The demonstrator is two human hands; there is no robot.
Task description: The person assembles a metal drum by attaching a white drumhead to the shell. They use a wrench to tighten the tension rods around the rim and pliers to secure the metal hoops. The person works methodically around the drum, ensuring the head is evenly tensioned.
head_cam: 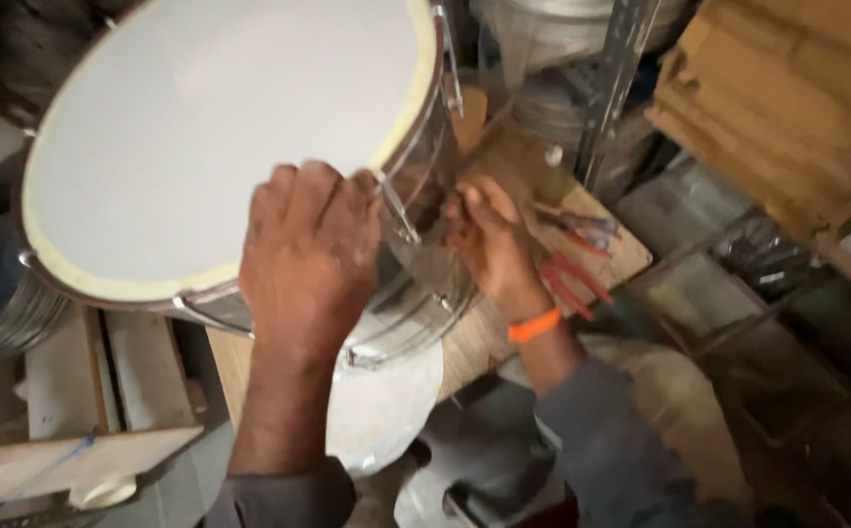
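Left hand (313, 249) clamped on drum (220, 137) rim, right hand (489, 244) pinching at its metal side, pliers (572, 279) beside

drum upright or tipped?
Tipped. The drum leans on the bench, white head angled toward the camera, left hand on its rim.

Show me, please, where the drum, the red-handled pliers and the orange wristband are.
drum (200, 147), head view, middle of its white skin.
red-handled pliers (574, 279), head view, on a red handle.
orange wristband (535, 325), head view, middle of the band.
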